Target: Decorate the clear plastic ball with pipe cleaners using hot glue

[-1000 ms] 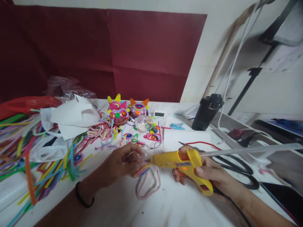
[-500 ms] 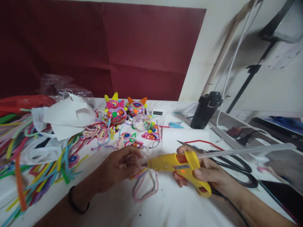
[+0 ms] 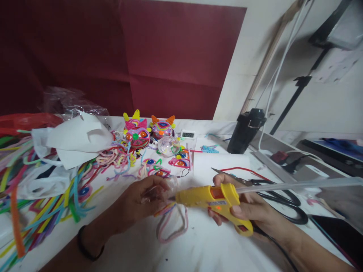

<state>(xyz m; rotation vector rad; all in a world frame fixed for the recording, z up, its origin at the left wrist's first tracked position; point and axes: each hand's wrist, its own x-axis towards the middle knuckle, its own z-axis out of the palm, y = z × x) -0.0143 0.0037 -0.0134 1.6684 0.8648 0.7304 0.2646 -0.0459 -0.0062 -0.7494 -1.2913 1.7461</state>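
My right hand (image 3: 246, 207) is wrapped round the handle of a yellow glue gun (image 3: 195, 195), whose small light glows orange. A long translucent glue stick (image 3: 295, 186) sticks out of its back end. My left hand (image 3: 147, 200) is closed on a clear plastic piece (image 3: 172, 184), partly hidden by the fingers. The gun's nozzle points at this piece, at the fingertips; whether it touches cannot be told. Coloured strips (image 3: 166, 208) show under the left fingers, and a loop of pink and white fuzzy cord (image 3: 172, 236) hangs below them.
Many coloured pipe cleaners (image 3: 48, 211) lie at left beside crumpled white paper (image 3: 79, 138). Behind my hands stand decorated faces (image 3: 137, 136), a clear ball (image 3: 168, 146) and a small digital clock (image 3: 187, 134). Scissors (image 3: 283, 200), a black bottle (image 3: 246, 130) and a phone (image 3: 337, 241) are at right.
The hands and glue gun keep nearly the same pose. The whole view has shifted slightly, and the glue stick's back end sits a little lower in it.
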